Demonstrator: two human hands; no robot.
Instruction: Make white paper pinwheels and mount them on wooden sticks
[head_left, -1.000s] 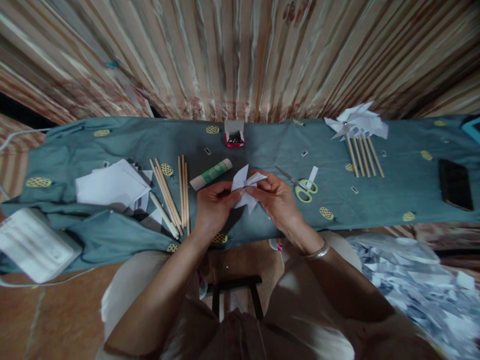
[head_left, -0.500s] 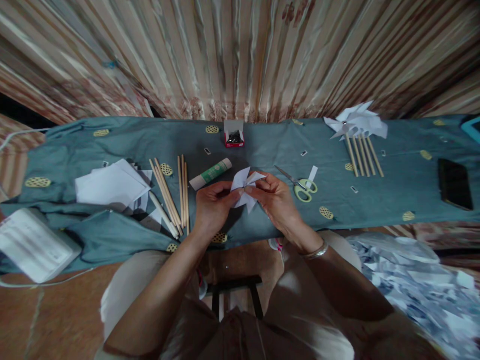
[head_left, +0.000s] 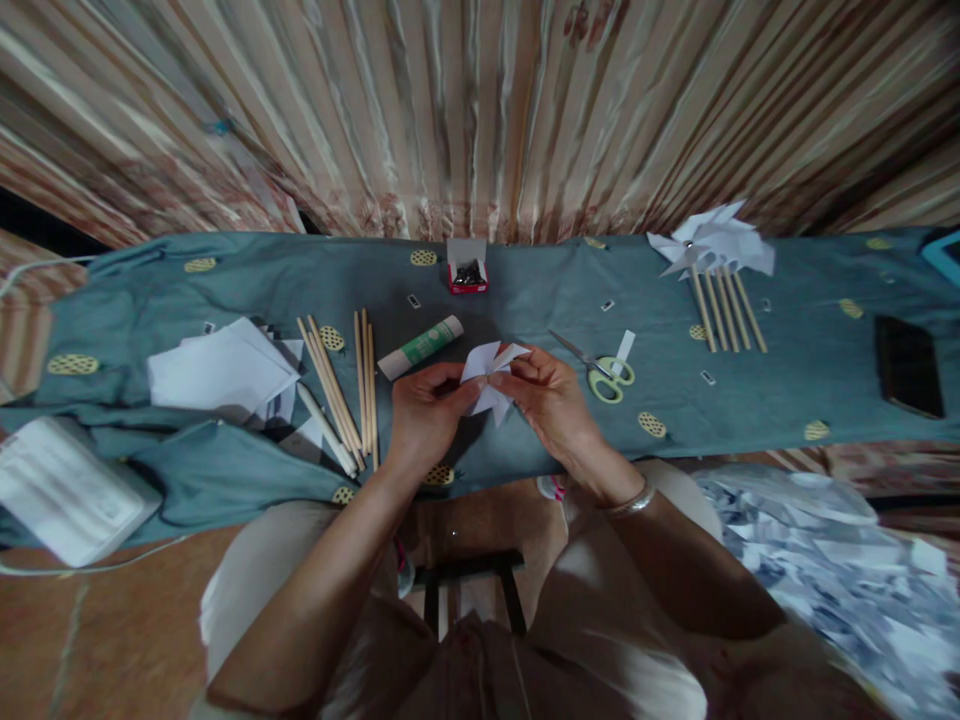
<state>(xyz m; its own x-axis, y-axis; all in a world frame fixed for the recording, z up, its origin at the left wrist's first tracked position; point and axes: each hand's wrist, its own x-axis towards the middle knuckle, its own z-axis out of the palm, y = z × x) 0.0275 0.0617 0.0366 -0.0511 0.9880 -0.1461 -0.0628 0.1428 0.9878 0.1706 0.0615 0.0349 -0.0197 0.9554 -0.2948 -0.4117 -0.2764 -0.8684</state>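
Observation:
A small white paper pinwheel (head_left: 493, 402) is held between both hands above the near edge of the cloth-covered table. My left hand (head_left: 429, 410) pinches its left side, thumb near the centre. From the right, my right hand (head_left: 551, 405) is closed on it, thumb at the middle and fingers behind the blades. Just beyond my left hand lies a green and white glue stick (head_left: 421, 347). Scissors (head_left: 600, 372) with light green handles rest right of my right hand, over a white paper strip (head_left: 622, 352). A red box (head_left: 469, 275) of small dark metal pieces stands open farther back.
Several wooden sticks (head_left: 366, 385) and white paper sheets (head_left: 221, 370) lie on the left, with a white device (head_left: 75, 490) at the corner. Pinwheels on sticks (head_left: 724, 250) and a dark phone (head_left: 909, 367) are on the right. A bag of paper scraps (head_left: 847, 560) sits below.

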